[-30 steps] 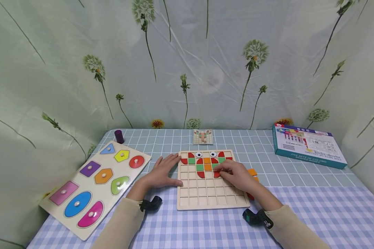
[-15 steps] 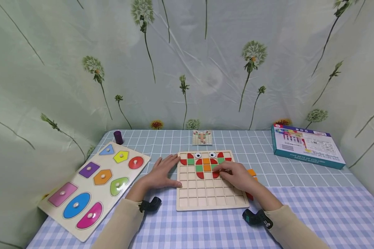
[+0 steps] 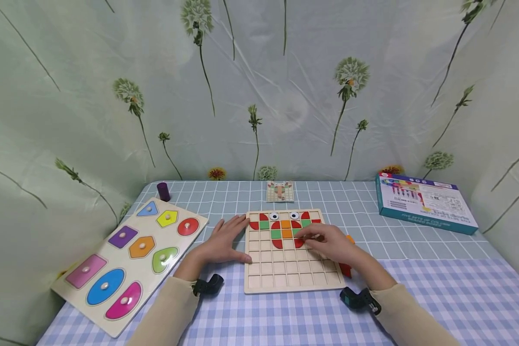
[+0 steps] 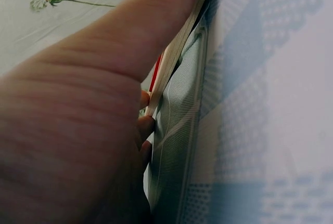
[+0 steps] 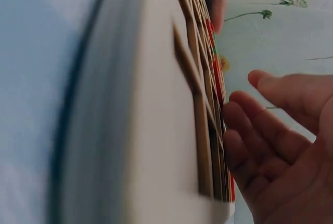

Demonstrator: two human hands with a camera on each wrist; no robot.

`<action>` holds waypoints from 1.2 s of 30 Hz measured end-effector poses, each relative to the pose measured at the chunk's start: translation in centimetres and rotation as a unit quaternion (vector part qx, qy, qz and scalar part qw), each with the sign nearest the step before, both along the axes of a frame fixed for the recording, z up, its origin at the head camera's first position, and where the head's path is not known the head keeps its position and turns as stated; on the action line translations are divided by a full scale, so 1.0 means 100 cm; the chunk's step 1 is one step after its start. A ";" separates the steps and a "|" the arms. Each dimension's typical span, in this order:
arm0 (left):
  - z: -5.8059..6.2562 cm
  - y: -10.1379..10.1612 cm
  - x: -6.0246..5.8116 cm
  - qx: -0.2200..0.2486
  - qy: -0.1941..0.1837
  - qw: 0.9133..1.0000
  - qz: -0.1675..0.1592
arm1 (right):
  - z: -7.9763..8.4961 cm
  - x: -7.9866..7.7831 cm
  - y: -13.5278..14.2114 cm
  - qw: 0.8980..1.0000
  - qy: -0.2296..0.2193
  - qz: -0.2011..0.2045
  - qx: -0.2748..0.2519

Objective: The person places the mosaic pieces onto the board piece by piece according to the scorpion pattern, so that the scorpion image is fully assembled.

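Observation:
A wooden grid board lies in the middle of the table, with red, green and orange tiles and two eye tiles set in its far rows. My left hand rests spread along the board's left edge, thumb and fingertips at the rim. My right hand is over the board's right part, fingertips at a red rounded tile and the green one above it. In the right wrist view, the thumb stands apart from the bent fingers, with nothing visible between them.
Loose red pieces and an orange piece lie by the board's right side, partly hidden by the right arm. A pattern card lies behind the board. A knobbed shape puzzle and purple cylinder are left; a box is right.
My right hand has shifted slightly to the right, its wrist turning so more of the loose red pieces shows and less of the orange ones. The left hand stays at the board's edge.

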State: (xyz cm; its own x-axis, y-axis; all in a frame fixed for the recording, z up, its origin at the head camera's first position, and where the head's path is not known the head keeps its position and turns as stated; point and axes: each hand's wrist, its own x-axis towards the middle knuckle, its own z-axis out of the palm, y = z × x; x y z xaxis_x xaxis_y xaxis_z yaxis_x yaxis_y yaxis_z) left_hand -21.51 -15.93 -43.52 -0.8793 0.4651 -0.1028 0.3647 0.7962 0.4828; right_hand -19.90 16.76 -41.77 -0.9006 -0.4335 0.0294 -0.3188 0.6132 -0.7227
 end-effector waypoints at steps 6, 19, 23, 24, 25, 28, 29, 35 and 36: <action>0.001 0.001 0.000 0.001 -0.003 1.000 0.002 | 0.007 -0.004 0.010 1.000 -0.019 0.019 -0.005; 0.000 0.001 -0.001 0.003 -0.008 1.000 0.005 | 0.029 -0.016 0.060 0.988 -0.034 -0.010 0.152; 0.000 0.001 -0.001 0.009 -0.009 1.000 0.004 | 0.027 -0.019 0.073 0.983 -0.050 -0.011 0.175; 0.000 0.001 -0.001 0.008 -0.009 1.000 0.004 | 0.026 -0.020 0.076 0.983 -0.049 -0.010 0.177; 0.000 0.001 -0.001 0.008 -0.008 1.000 0.004 | 0.026 -0.020 0.078 0.983 -0.049 -0.010 0.177; -0.001 0.001 -0.001 0.008 -0.007 1.000 0.006 | 0.023 -0.022 0.083 0.984 -0.054 -0.011 0.169; -0.001 0.002 -0.001 0.007 -0.006 1.000 0.007 | 0.022 -0.023 0.085 0.985 -0.056 -0.012 0.165; 0.000 0.003 0.000 0.006 -0.005 1.000 0.012 | 0.016 -0.025 0.086 0.987 -0.048 -0.010 0.150; 0.000 0.003 0.000 0.007 -0.005 1.000 0.013 | 0.016 -0.025 0.085 0.988 -0.045 -0.010 0.149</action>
